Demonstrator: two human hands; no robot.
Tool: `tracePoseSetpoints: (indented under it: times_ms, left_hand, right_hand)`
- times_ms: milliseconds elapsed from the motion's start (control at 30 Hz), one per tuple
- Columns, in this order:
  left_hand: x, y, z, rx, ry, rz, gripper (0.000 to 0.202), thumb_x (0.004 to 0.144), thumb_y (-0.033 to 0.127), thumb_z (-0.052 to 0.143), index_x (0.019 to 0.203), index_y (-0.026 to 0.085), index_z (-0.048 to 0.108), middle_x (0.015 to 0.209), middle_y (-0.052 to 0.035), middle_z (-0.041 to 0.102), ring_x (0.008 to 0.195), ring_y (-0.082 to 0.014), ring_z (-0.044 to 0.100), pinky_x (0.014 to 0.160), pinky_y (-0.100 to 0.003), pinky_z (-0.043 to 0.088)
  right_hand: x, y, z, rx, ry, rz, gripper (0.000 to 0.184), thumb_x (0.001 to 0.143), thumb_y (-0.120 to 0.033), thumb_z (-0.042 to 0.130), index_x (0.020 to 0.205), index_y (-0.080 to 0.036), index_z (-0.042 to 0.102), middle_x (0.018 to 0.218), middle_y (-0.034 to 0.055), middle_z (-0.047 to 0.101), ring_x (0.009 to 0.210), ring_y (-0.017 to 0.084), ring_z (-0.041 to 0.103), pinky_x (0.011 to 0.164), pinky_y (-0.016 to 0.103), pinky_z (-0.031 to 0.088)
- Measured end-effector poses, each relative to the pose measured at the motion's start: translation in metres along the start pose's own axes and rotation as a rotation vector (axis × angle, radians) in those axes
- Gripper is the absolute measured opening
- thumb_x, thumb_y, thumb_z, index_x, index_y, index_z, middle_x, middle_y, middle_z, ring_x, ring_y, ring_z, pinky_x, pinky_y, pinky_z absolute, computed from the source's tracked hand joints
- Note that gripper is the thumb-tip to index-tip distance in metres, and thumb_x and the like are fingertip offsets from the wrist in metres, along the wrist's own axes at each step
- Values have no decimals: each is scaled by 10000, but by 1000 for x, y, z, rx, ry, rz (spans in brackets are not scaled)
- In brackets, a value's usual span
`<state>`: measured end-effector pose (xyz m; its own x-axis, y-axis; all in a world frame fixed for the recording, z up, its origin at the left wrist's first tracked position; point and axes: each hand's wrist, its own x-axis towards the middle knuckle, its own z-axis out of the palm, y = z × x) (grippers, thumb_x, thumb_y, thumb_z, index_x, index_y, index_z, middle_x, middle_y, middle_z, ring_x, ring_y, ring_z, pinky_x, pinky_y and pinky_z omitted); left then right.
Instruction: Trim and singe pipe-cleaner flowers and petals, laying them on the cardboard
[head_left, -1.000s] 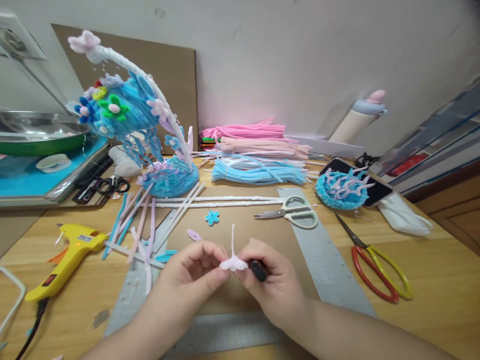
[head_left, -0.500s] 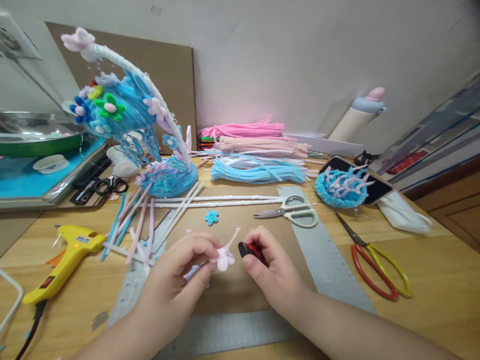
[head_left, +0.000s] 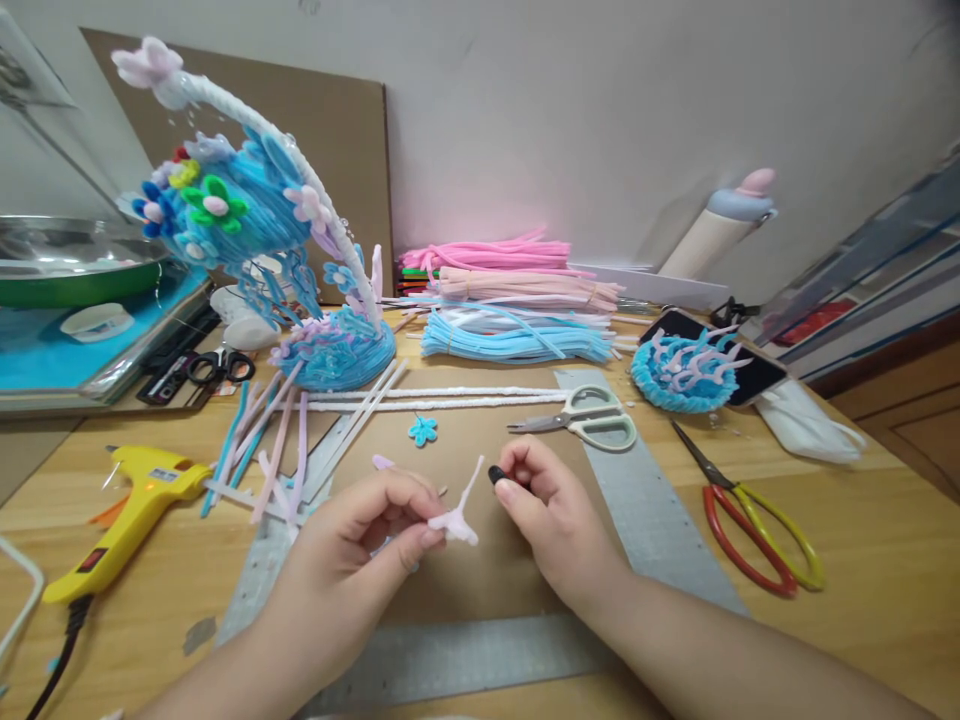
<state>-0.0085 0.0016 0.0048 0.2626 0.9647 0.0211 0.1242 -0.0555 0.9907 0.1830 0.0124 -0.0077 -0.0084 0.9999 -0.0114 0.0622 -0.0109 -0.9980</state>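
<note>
My left hand [head_left: 382,545] pinches a pale pink pipe-cleaner flower [head_left: 457,525] between thumb and fingertips, its thin stem rising up and to the right. My right hand [head_left: 551,510] is closed around a small dark tool, of which just the rounded black end [head_left: 496,474] shows; its kind is hidden by the fingers. The two hands are apart above a brown board [head_left: 480,590]. A small blue pipe-cleaner flower [head_left: 423,431] lies on the board beyond them. Scissors with pale green handles [head_left: 600,418] rest behind my right hand.
A yellow glue gun [head_left: 124,520] lies at left, near loose pipe-cleaner strips [head_left: 300,450]. Red-and-yellow-handled scissors [head_left: 750,530] are at right. Behind stand a tall blue flowered pipe-cleaner piece [head_left: 247,220], bundled pipe cleaners [head_left: 517,335] and a round blue piece [head_left: 679,385].
The pink flower has tilted in my left hand, showing its side. My right hand has shifted slightly up and right, and the tool's red part has gone from sight.
</note>
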Motion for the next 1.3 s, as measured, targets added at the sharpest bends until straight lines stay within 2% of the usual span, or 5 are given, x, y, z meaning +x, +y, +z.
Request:
tracePoseSetpoints:
  times_ms: [200, 400, 633, 1300]
  left_hand:
    - [-1, 2, 0, -38, -21, 25, 83, 866, 197, 682, 787, 222, 682, 794, -8, 696, 773, -142, 625, 672, -218, 507]
    - [0, 3, 0, -63, -20, 36, 92, 856, 171, 689, 793, 236, 696, 804, 0, 707, 801, -139, 647, 716, -214, 521]
    - [-1, 3, -1, -69, -10, 38, 85, 857, 185, 695, 793, 239, 708, 805, -11, 710, 813, -153, 652, 714, -223, 525]
    - [-1, 1, -1, -93, -43, 36, 95, 867, 181, 696, 797, 244, 708, 809, -1, 708, 801, -136, 641, 732, -206, 508]
  right_hand:
    - [-1, 4, 0, 46, 6, 37, 166, 734, -345, 614, 738, -239, 487, 596, -78, 426, 505, 92, 305, 471, 244, 268]
    - [-2, 7, 1, 98, -19, 90, 177, 767, -360, 609, 765, -243, 477, 580, -93, 403, 476, 86, 258, 449, 250, 205]
    - [-3, 11, 0, 171, -53, 126, 253, 810, -456, 580, 778, -252, 434, 586, -94, 372, 499, 97, 237, 466, 256, 209]
    - [-7, 12, 1, 194, -99, 141, 244, 800, -442, 591, 784, -246, 446, 608, -91, 384, 502, 91, 235, 464, 260, 192]
